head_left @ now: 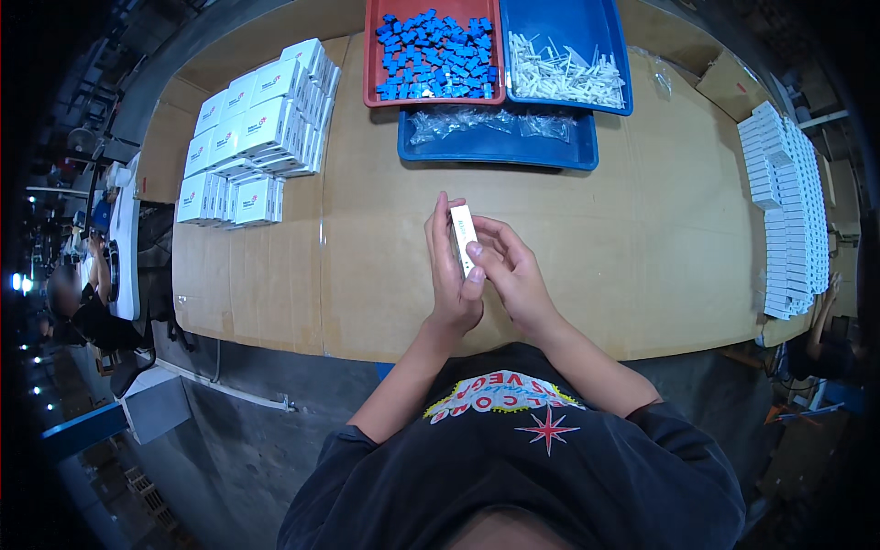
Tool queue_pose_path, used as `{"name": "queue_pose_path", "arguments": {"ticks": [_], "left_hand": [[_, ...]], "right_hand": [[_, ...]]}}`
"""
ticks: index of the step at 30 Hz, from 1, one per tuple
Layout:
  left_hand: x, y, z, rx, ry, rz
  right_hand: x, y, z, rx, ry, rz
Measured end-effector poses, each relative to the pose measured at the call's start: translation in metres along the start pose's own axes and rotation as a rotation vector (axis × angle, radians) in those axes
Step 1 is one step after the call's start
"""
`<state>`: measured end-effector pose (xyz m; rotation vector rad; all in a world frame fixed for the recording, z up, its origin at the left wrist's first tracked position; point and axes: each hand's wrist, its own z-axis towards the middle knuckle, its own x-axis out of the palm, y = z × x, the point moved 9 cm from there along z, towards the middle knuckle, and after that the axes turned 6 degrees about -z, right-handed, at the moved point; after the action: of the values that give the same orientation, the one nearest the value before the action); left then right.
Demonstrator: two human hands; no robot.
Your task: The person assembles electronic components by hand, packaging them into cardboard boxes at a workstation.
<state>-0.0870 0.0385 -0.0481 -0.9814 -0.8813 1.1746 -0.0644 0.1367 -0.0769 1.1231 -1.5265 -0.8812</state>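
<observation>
Between my two hands I hold a slim white box [461, 229], its narrow printed side turned up. My left hand [447, 280] lies along the box's left side, fingers pointing away from me and thumb on the near end. From the right, my right hand [521, 280] closes on it, the thumb pressed on the upper side and the fingers curled behind. Both hands are above the cardboard-covered table [385, 266], close to its near edge. The box's broad faces are mostly hidden by my palms.
Stacked white boxes [240, 128] stand at the left, with more rows of white boxes [786, 211] at the right. At the back are a red tray [370, 64] of blue pieces, a blue tray [625, 55] of white sticks and another blue tray [495, 158] holding clear plastic bags.
</observation>
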Motion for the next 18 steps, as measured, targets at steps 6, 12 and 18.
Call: {"name": "queue_pose_path", "arguments": {"ticks": [6, 12, 18], "left_hand": [[-0.007, 0.002, -0.005, 0.088, -0.085, 0.04], [-0.009, 0.0, -0.007, 0.082, -0.119, -0.044], [-0.007, 0.007, -0.012, 0.054, -0.137, -0.153]], "right_hand": [[0.011, 0.001, -0.008, -0.051, -0.062, 0.096], [0.011, 0.006, -0.018, -0.122, -0.066, -0.077], [0.01, 0.007, -0.019, -0.154, -0.059, -0.142]]}}
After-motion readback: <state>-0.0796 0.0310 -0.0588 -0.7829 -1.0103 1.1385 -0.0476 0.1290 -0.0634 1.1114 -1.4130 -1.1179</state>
